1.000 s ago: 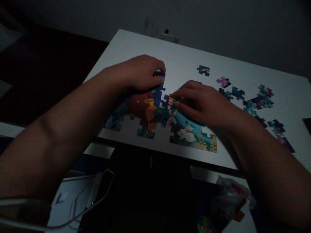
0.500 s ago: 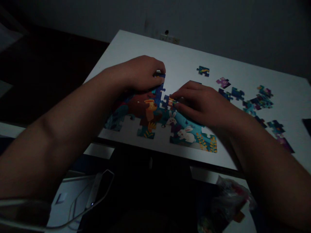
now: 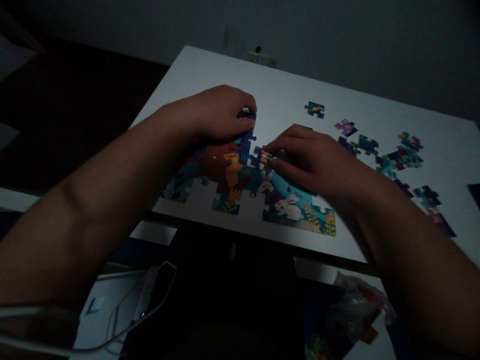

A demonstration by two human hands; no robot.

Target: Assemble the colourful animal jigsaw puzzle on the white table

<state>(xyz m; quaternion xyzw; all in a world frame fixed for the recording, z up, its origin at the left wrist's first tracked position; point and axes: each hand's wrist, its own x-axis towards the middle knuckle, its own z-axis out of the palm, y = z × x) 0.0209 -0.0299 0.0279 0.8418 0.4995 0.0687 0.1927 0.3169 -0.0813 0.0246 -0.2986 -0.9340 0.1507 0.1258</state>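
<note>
A partly joined jigsaw puzzle (image 3: 240, 172) lies on the white table (image 3: 285, 90), with a bear holding an orange pot and white rabbits printed on it. My left hand (image 3: 227, 112) rests at its upper edge, fingers curled and thumb lying on a dark blue part. The left side of the picture is hidden under my left forearm. Between thumb and index finger, my right hand (image 3: 305, 155) pinches a puzzle piece (image 3: 264, 156) with orange and dark blue print, beside a gap in the picture. Whether that piece is seated cannot be made out.
Loose puzzle pieces (image 3: 403, 155) are scattered at the right of the table, with a single piece (image 3: 315, 109) farther back. Below the table edge are a white device with a cable (image 3: 144, 295) at left and a clear plastic bag (image 3: 356, 305) at right.
Both hands hold nearly the same places, and the piece in my right hand stays by the gap. The whole view has shifted very slightly.
</note>
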